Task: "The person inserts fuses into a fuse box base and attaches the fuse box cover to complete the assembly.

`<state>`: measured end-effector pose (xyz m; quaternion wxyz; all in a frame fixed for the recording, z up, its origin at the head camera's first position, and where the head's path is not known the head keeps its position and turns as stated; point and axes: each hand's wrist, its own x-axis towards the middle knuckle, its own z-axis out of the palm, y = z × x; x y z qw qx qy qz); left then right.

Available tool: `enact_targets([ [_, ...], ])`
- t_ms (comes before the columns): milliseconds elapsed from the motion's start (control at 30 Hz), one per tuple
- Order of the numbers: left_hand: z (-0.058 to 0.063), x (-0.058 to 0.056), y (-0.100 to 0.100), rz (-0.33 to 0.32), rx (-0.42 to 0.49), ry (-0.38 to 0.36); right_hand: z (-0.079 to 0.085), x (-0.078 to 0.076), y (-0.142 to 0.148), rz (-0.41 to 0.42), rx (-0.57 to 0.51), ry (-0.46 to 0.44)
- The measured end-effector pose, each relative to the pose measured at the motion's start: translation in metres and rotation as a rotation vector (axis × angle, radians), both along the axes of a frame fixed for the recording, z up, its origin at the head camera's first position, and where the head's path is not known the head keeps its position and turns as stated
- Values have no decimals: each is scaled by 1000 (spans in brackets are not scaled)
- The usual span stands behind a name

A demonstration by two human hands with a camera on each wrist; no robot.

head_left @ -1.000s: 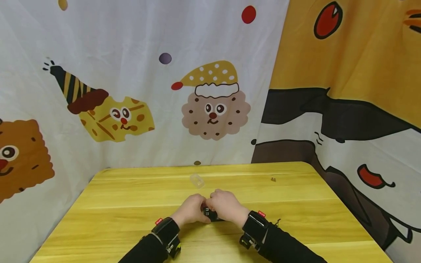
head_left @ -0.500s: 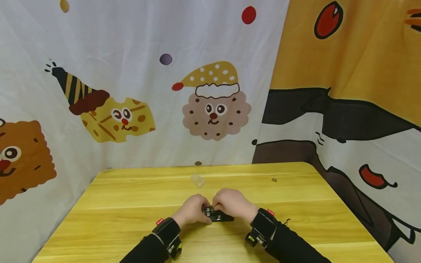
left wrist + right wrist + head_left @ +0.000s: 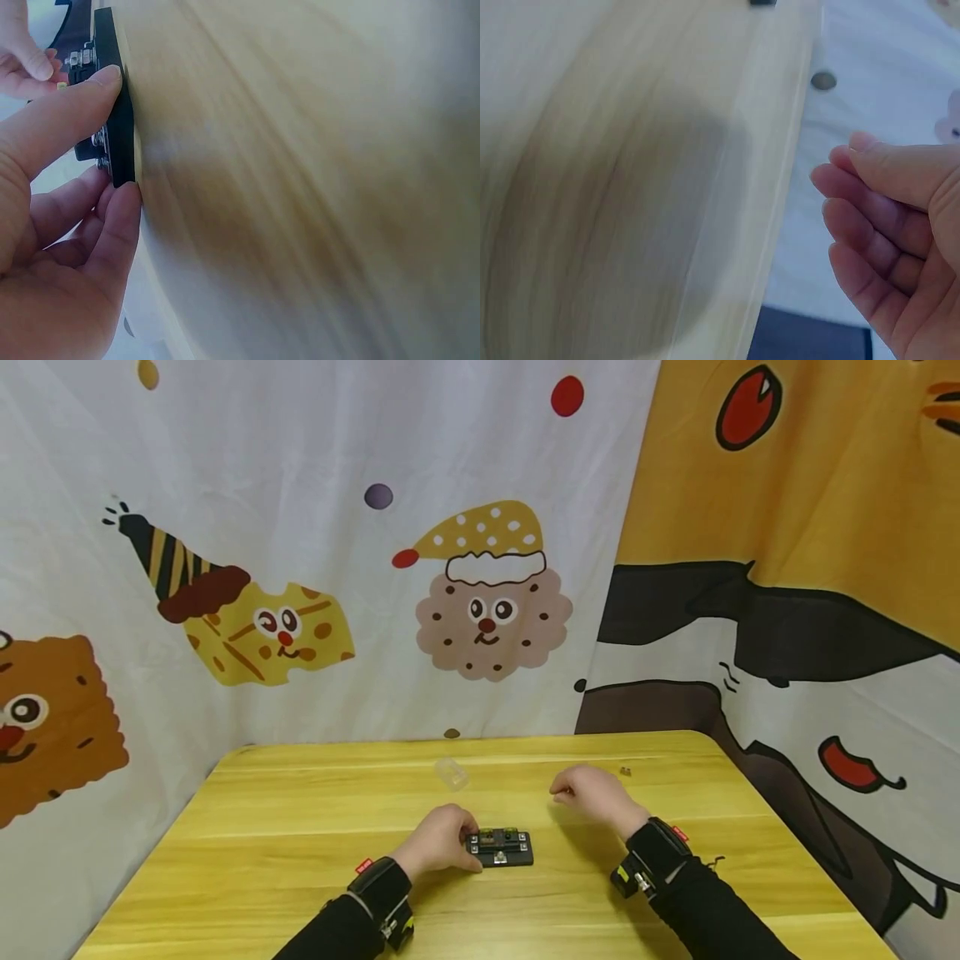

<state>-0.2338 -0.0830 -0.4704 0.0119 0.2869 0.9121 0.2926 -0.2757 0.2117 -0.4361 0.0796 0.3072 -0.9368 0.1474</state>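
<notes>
A small black terminal block (image 3: 500, 857) with metal screw terminals and yellowish pieces on top lies near the table's middle. My left hand (image 3: 441, 839) pinches its left end. In the left wrist view, the thumb (image 3: 105, 81) presses one edge of the block (image 3: 120, 127) and fingertips touch another. My right hand (image 3: 594, 795) is apart from the block, over the table to its right. The right wrist view shows the right hand (image 3: 900, 232) with loosely curled fingers, thumb against the index finger and nothing visible between them.
Behind the block lies a clear plastic cover (image 3: 452, 773). Small brown pieces (image 3: 626, 771) sit at the back right, just beyond my right hand. The wooden table (image 3: 262, 843) ends at a printed curtain (image 3: 315, 710).
My right hand has lifted off the block and moved right and back, uncovering the block's top. My left hand keeps its grip at the left end.
</notes>
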Motion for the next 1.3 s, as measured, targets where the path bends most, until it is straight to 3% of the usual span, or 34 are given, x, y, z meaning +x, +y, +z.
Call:
enact_targets([
  [433,0,0,0,-3,3,-6,-3,-22,41,-234,28,72],
  [1300,-2,-2,0,-1,-4,-2,-10,-36,88,-408,55,83],
])
